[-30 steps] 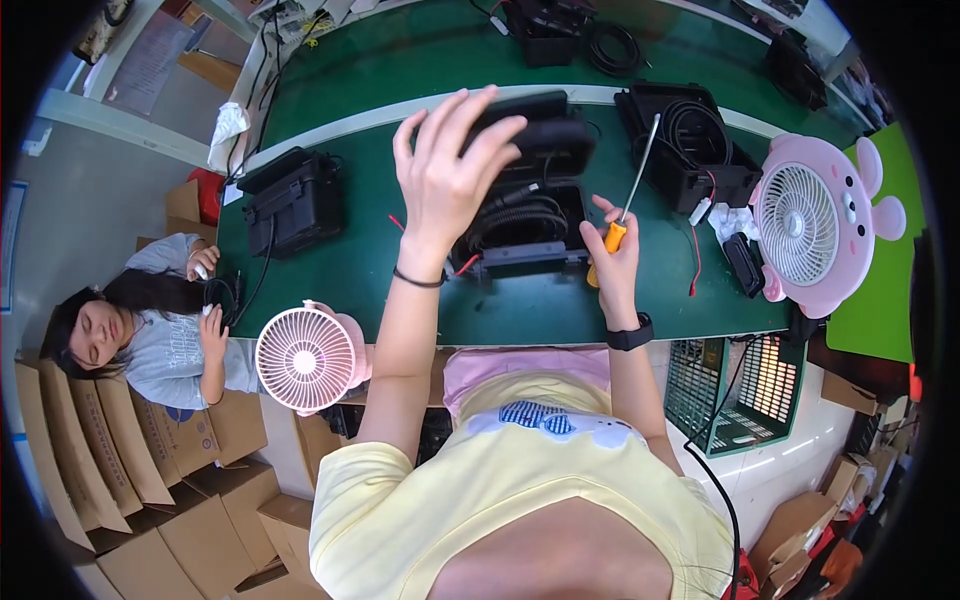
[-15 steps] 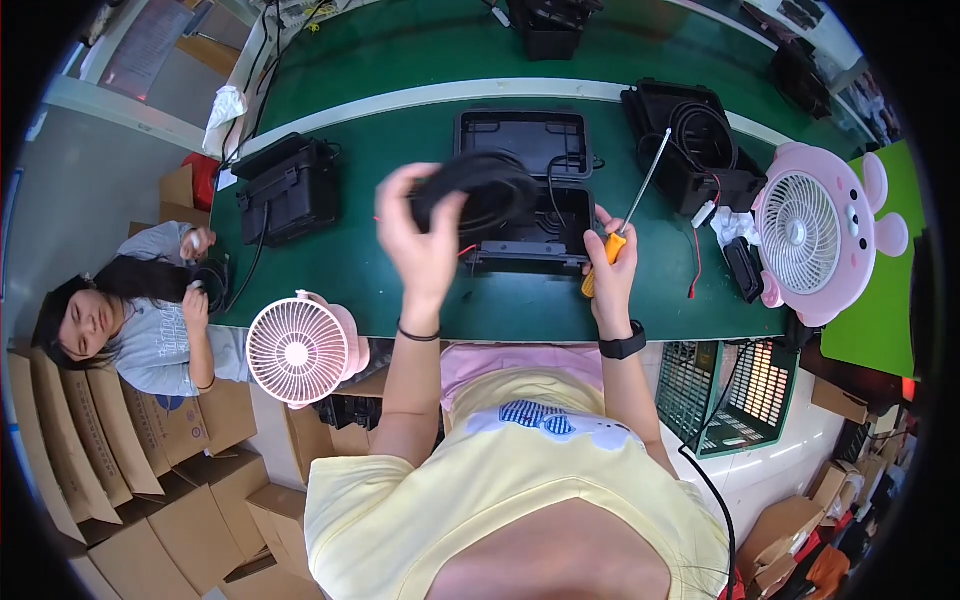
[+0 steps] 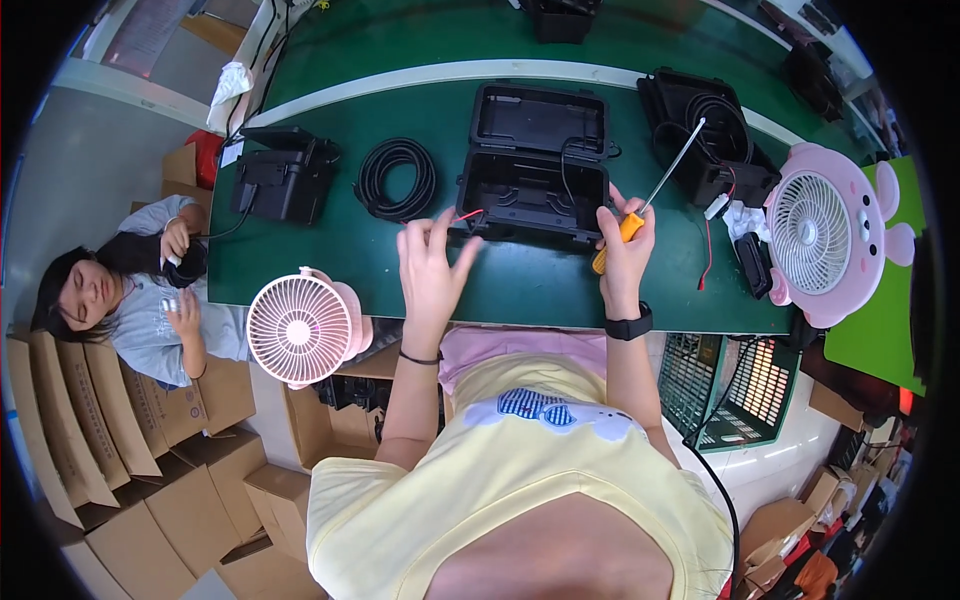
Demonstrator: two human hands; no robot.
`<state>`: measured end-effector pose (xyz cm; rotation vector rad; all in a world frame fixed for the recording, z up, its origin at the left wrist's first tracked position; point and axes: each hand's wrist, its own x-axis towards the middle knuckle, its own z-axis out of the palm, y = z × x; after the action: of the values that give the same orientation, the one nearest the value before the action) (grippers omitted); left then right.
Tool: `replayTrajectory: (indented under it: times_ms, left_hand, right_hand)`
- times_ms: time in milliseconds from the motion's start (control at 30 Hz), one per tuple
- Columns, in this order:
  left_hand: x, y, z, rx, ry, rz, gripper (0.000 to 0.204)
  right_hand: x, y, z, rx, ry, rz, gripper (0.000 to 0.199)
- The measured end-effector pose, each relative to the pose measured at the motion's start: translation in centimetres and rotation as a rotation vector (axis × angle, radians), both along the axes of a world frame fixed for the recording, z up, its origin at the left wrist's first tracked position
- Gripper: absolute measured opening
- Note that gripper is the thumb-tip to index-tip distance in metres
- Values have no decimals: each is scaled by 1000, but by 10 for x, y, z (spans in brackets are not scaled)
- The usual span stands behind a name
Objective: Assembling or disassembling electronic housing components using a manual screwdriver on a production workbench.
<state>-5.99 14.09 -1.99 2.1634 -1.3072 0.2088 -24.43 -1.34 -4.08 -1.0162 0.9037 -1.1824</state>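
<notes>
A black plastic box (image 3: 535, 232) lies with its lid swung back on the green workbench in front of me. My right hand (image 3: 624, 262) is closed round a screwdriver (image 3: 672, 172) with an orange handle, its shaft pointing up and away, and sits against the box's right end. Fingers apart, my left hand (image 3: 432, 272) is by the box's left front corner, beside a short red wire (image 3: 467, 215); I cannot tell whether it touches the wire. A coil of black cable (image 3: 397, 180) rests on the bench left of the box.
At the right are another open box (image 3: 715, 180) holding coiled cable and a pink fan (image 3: 815, 235). A closed black box (image 3: 285, 182) and a smaller fan (image 3: 300, 328) are at the left, where a co-worker (image 3: 150, 290) handles a cable. Cartons (image 3: 190, 530) fill the lower left.
The black cable coil, held up over the box by my left hand before, now lies on the bench to its left. My left hand has let go and come lower. The screwdriver stays in my right hand.
</notes>
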Motion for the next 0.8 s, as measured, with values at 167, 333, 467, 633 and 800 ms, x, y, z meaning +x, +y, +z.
replayTrajectory:
  times_ms: [167,333,467,633,800]
  left_hand:
    - [6,-15,25,-214,36,6,13]
    - [-10,-32,30,-346,-85,-386,28]
    - [-26,-47,38,-245,25,-453,18]
    - [-21,-57,42,40,-129,-302,26]
    - [-13,-67,38,98,-139,-229,19]
  right_hand:
    - [-4,2,4,44,-49,8,34]
    - [-14,4,5,50,-25,42,33]
    - [-20,4,1,34,-44,72,33]
    - [-29,7,0,51,8,95,34]
    - [-40,-2,1,-35,60,198,37]
